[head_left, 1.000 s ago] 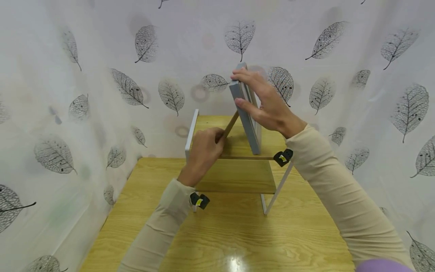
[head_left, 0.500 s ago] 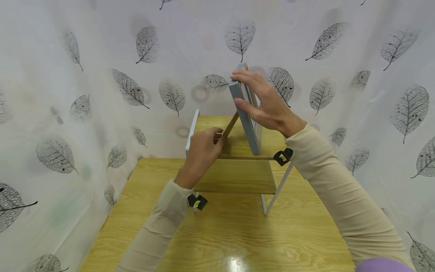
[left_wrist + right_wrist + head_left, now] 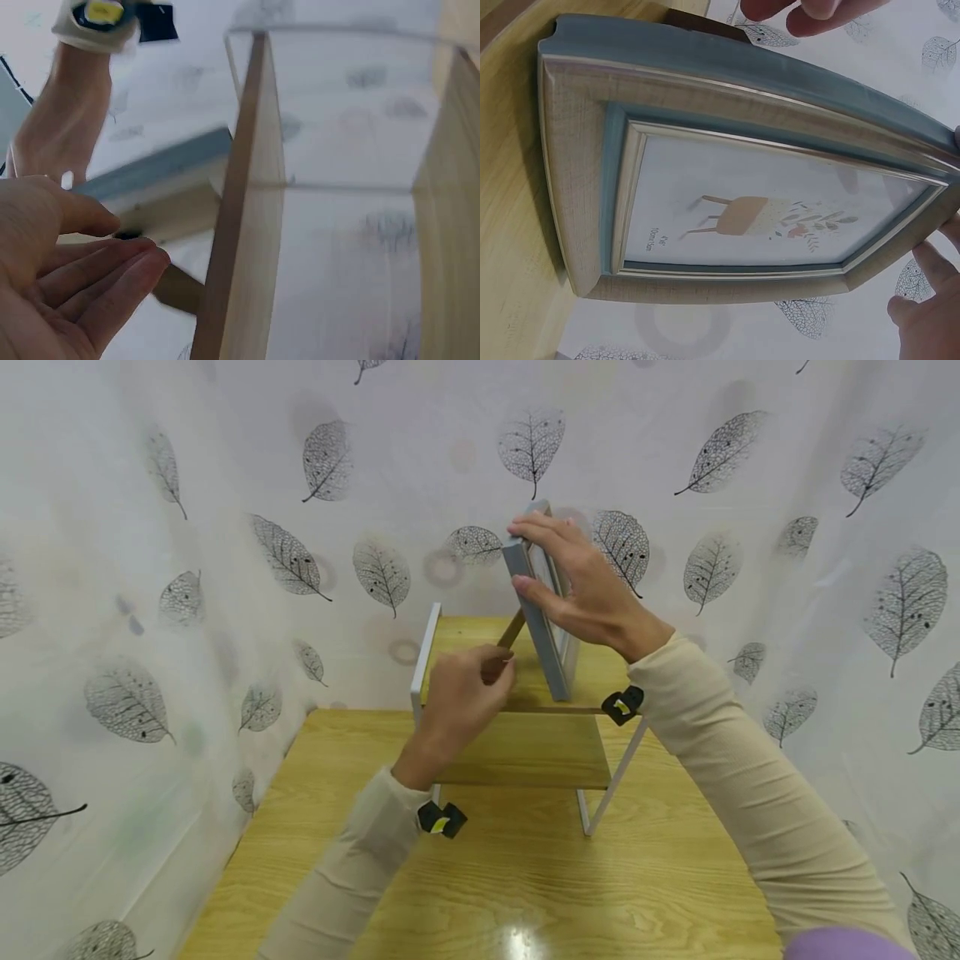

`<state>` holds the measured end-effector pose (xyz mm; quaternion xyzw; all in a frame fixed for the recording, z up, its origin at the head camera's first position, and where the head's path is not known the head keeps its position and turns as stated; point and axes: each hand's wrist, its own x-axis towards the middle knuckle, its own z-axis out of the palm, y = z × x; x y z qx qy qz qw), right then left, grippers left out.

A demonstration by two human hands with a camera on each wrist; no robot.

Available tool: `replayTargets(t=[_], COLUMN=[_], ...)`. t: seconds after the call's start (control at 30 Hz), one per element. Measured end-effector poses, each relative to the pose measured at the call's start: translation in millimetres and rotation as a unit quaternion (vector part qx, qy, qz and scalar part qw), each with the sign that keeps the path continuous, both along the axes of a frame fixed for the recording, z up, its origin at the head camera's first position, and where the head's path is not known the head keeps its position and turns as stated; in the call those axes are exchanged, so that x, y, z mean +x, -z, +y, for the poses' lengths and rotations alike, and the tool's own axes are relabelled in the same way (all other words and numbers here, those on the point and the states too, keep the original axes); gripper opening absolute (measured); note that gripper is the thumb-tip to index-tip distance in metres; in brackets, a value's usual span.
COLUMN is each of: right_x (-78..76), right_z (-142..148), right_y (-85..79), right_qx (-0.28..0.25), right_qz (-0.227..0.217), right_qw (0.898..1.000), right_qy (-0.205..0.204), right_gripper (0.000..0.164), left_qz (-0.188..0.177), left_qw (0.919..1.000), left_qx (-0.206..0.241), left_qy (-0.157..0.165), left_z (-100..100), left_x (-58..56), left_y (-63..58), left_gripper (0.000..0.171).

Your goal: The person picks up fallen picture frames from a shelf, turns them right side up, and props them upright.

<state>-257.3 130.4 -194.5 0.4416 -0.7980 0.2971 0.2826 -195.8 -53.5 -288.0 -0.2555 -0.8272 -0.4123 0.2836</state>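
A picture frame with a blue-grey edge stands tilted on the top board of a small wooden shelf. My right hand grips its upper part, thumb on the side edge and fingers over the top. Behind the frame, its brown back stand slants down toward the board. Close to that stand is my left hand, overlapping its lower part in the head view. The left wrist view has its thumb and loosely bent fingers apart, before the frame's back. In the right wrist view the front surrounds a printed animal picture.
The shelf has a lower board and white metal legs, and stands on a wood-grain table. A leaf-patterned curtain hangs behind and to the left. A purple rounded thing shows at the bottom right.
My left hand has moved slightly right along the back stand, after its fingers loosened. The right hand stays on the frame, which has barely shifted.
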Motion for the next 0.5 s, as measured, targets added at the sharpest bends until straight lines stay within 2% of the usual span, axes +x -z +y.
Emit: replayTargets(t=[0.1,0.27,0.5], right_x=[0.4,0.9,0.6], right_z=[-0.7,-2.8,-4.8], right_y=[-1.1,-1.8,-0.8], right_qx=[0.003,0.011,0.013], right_qz=[-0.001,0.015,0.018], right_qw=[1.000,1.000,1.000], right_qy=[0.005,0.007,0.015], right_gripper=[0.051,0.051,0.050], left_qz=[-0.025,-0.049,-0.035], left_qw=[0.9993,0.9986,0.9991], left_qx=[0.016,0.017,0.023], left_qy=[0.020,0.014,-0.003], left_z=[8.6,20.7,31.8], left_x=[3.6,2.7,-3.9], left_y=[-2.8,-3.6,0.0], left_gripper=[0.017,0.024,0.026])
